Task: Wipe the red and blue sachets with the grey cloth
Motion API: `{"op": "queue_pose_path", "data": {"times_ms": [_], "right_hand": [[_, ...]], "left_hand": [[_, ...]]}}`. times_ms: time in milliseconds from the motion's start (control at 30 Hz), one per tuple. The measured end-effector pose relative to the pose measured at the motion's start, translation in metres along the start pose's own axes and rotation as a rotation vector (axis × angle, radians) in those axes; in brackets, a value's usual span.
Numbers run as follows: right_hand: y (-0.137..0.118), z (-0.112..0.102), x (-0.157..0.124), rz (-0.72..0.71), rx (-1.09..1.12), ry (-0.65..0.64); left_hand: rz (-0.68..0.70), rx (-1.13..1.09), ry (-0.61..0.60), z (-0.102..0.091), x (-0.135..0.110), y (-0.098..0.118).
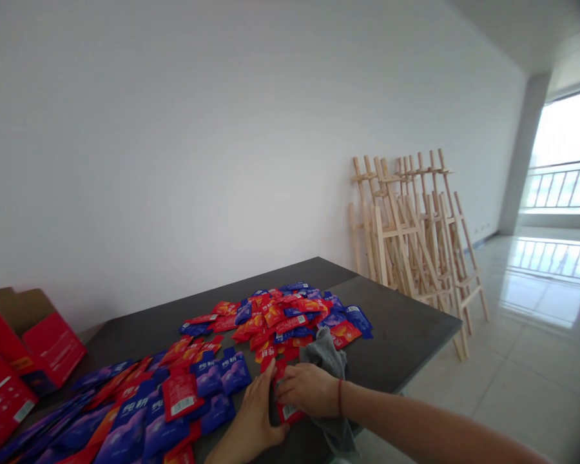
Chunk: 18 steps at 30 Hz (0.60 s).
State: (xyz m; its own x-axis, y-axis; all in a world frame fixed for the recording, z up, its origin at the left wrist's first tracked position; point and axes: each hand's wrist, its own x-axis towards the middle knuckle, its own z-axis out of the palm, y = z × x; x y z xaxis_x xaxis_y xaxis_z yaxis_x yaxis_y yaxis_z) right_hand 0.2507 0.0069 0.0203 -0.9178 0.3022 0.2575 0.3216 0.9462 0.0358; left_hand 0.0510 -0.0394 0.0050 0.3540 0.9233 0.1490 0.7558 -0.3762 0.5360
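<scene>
A red pouch (290, 411) with a barcode label lies near the table's front edge, partly covered by my right hand (312, 390). The fingers of that hand are curled down onto the pouch. My left hand (251, 415) lies along the pouch's left side with its fingers stretched out and the thumb apart, close to the pouch's lower corner. Beneath my right wrist is a crumpled grey cloth (325, 350), which hangs toward the table edge. Just beyond both hands is a heap of red and blue pouches (275, 316).
More pouches (130, 412) spread over the left of the dark table (391, 316). Open red cardboard boxes (53, 348) stand at the far left. Several wooden easels (410, 232) lean against the wall beyond the table's right end.
</scene>
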Motion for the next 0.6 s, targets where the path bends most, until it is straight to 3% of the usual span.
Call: {"op": "queue_pose_path", "data": {"times_ms": [133,233,433,600], "right_hand": [[-0.002,-0.003,-0.029,0.005,0.128,0.03],[0.008,-0.005,-0.042,0.141,0.14,0.078],[0.021,0.004,-0.037,0.437,0.036,0.13],[0.017,0.01,-0.035,0.458,0.047,0.164]], "left_hand": [[0.029,0.055,-0.027,-0.004,-0.002,0.003],[0.036,0.154,-0.082,-0.01,-0.002,0.014],[-0.088,0.312,-0.132,-0.01,0.011,0.055],[-0.063,0.453,-0.134,0.0,0.019,0.078]]}}
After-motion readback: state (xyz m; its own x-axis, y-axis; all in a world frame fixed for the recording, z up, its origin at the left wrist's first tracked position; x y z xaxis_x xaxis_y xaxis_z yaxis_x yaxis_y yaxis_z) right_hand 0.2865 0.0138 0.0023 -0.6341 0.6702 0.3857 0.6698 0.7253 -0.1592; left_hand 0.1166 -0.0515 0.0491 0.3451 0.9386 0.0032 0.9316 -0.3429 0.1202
